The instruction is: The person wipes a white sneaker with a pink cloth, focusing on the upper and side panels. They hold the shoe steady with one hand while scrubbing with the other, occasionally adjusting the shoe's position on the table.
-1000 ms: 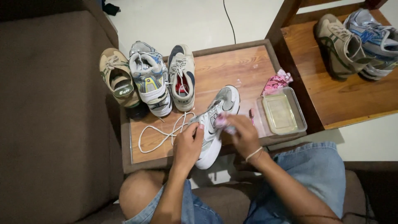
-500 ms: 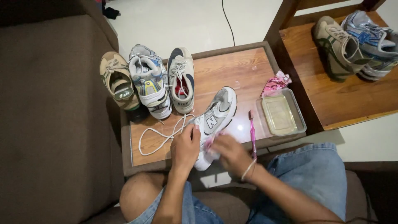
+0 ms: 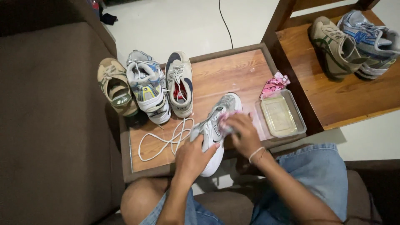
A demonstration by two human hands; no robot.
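The left hand (image 3: 192, 156) clasps the heel end of a grey-and-white laceless sneaker (image 3: 214, 125) lying across the near edge of the glass-topped wooden table (image 3: 233, 68); the right hand (image 3: 243, 132) presses a small pink cloth (image 3: 225, 118) against its side. Wiping looks under way, with the loose white lace (image 3: 164, 139) beside it unthreaded. Half a second ago the cloth was nearer the heel; it has moved toeward.
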